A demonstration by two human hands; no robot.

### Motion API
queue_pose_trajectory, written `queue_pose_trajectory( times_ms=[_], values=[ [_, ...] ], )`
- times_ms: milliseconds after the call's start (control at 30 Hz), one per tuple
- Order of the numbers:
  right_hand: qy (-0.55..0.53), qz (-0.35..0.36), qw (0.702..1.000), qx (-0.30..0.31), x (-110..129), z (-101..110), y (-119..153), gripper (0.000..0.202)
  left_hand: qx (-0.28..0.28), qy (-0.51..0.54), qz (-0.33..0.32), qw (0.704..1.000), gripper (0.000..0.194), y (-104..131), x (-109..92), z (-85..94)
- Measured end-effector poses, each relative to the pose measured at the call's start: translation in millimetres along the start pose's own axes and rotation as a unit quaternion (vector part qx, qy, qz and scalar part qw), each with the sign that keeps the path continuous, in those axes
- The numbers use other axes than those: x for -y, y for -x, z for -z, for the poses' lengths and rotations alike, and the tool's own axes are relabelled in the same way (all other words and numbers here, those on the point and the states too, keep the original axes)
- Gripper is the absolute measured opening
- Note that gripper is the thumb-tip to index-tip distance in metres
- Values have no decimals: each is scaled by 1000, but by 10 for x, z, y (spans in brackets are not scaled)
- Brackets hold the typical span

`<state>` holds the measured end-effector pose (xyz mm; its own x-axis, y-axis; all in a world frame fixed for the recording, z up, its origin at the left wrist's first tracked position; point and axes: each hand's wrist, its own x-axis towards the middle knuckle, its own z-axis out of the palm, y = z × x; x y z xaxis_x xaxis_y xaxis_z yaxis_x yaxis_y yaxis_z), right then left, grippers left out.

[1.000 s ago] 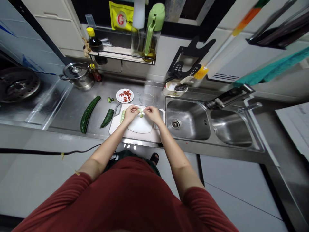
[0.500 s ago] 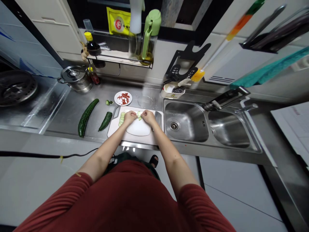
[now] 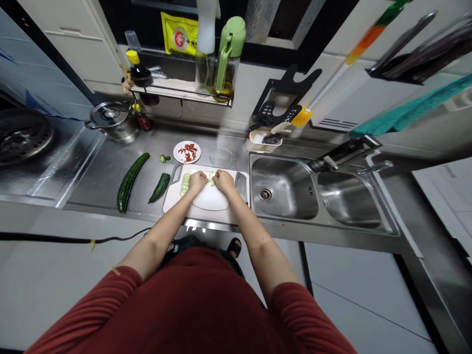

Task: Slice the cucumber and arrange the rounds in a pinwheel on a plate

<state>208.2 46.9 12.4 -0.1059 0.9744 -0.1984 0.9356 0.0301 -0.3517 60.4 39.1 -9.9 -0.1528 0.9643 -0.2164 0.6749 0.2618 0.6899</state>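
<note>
Both of my hands are over a white plate [image 3: 210, 200] that lies on a light cutting board [image 3: 173, 200]. My left hand [image 3: 198, 181] is closed in a pinch at the plate's far left, at a pale green cucumber slice. Opposite it, my right hand [image 3: 223, 181] pinches at the slices from the other side. Between the fingertips a few cucumber slices [image 3: 211, 181] show; the fingers partly hide them. An overlapping row of cut slices [image 3: 185, 185] rests on the board left of my left hand. A grey knife blade [image 3: 241, 183] lies at the board's right side.
A whole cucumber [image 3: 132, 182] and a cut piece [image 3: 160, 188] lie left of the board. Cucumber ends [image 3: 165, 158] sit near a small plate of chopped red pieces [image 3: 187, 152]. A steel pot [image 3: 115, 123] stands at back left; the sink [image 3: 283, 189] is right.
My hands stay over the far part of the plate, the fingers shifting slightly around the slices. The whole view has moved a little; nothing else visibly differs.
</note>
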Motion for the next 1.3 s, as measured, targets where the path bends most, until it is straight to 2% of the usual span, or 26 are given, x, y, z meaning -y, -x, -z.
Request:
queue_pose_trajectory(
  times_ms=[400, 733, 900, 1033, 1300],
  values=[
    [17, 9, 1000, -1, 6, -5, -4, 20, -31, -90, -103, 990, 14, 102, -1, -23],
    [38, 1, 999, 3, 32, 24, 16, 26, -10, -141, -111, 984, 12, 120, -36, -23],
    [37, -9, 999, -8, 30, 12, 24, 28, -14, -149, -164, 975, 16, 198, -33, -14],
    [39, -12, 999, -15, 32, -2, 23, 29, 4, -156, -210, 965, 22, 246, -15, -34],
    [26, 8, 1000, -6, -34, 13, 12, 23, 30, -188, -236, 953, 28, 253, 7, -25]
  ],
)
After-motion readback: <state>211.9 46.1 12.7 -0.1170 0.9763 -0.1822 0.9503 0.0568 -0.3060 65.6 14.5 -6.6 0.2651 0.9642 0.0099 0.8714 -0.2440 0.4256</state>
